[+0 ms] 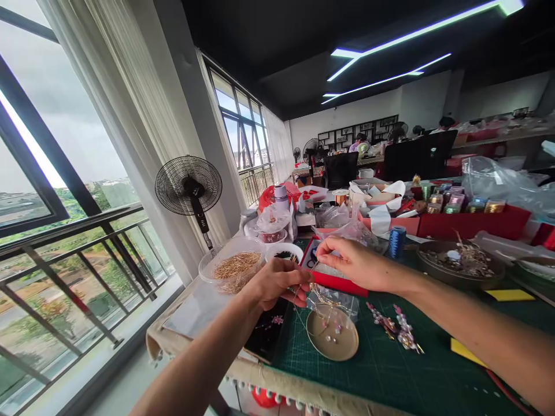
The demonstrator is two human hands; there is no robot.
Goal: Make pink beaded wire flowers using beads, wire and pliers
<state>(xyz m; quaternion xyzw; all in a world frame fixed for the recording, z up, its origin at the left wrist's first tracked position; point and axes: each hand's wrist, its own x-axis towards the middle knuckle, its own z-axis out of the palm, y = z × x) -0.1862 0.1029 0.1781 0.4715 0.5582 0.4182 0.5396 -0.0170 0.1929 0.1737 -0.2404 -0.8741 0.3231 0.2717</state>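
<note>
Thin strand (pixel 315 267), gold-coloured, pinched in left hand (pixel 280 283), also in right hand (pixel 344 261)

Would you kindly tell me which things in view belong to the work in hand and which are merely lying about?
Apparently in use:
- strand between left hand and right hand
- dish just below
- beads in it

Apparently lying about:
- near fan
- purple bottle
- yellow slips

on the cloth-covered table (pixel 260 372), a green mat (pixel 368 370) under a round dish (pixel 319 342) and two beaded sprigs (pixel 406 330)
</note>
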